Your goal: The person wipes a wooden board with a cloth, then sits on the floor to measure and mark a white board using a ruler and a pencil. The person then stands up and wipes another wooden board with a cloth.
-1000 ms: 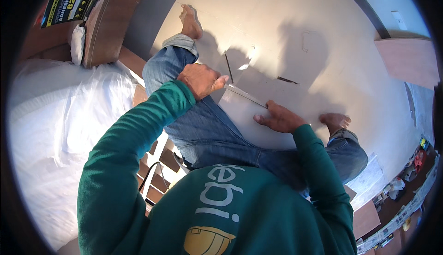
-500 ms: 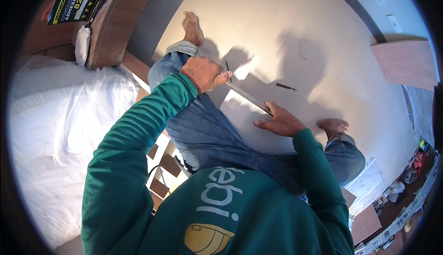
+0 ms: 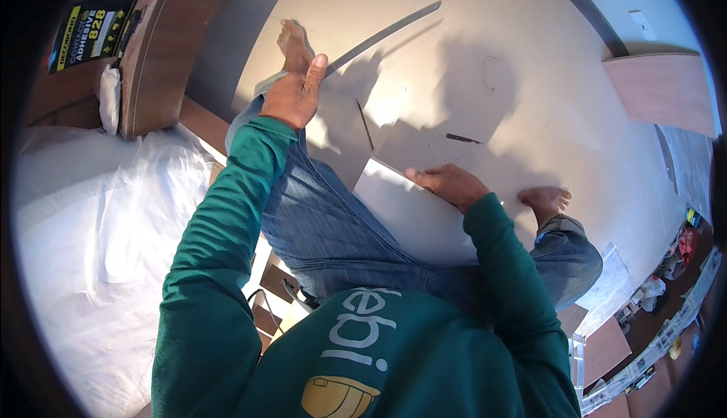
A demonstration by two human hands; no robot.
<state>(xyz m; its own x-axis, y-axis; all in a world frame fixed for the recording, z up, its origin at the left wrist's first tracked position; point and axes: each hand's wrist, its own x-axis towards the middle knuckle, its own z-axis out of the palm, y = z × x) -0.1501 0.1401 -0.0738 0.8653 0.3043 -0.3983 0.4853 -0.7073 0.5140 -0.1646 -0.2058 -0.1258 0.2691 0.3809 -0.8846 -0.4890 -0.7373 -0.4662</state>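
My left hand [image 3: 294,97] is closed round one end of a long, thin grey metal strip [image 3: 382,35]. The strip reaches out to the far right above the floor, its other end free. A white board [image 3: 401,210] is between my legs, and my right hand [image 3: 448,184] grips its far edge; part of those fingers is hidden. Beyond the board lie a thin dark stick [image 3: 365,124] and a short dark flat piece [image 3: 463,138], both on the pale floor [image 3: 424,77].
To the left stand a brown cabinet [image 3: 163,47] with a black-and-yellow can [image 3: 89,33] and a bed-like bulk under clear plastic [image 3: 98,251]. A pinkish panel [image 3: 663,92] leans at the right wall. My bare feet flank the work. Cluttered items [image 3: 651,293] line the right.
My left hand has swung the metal strip up and away from the board's edge, toward the far side. The right hand has shifted slightly left and now holds the board's edge.
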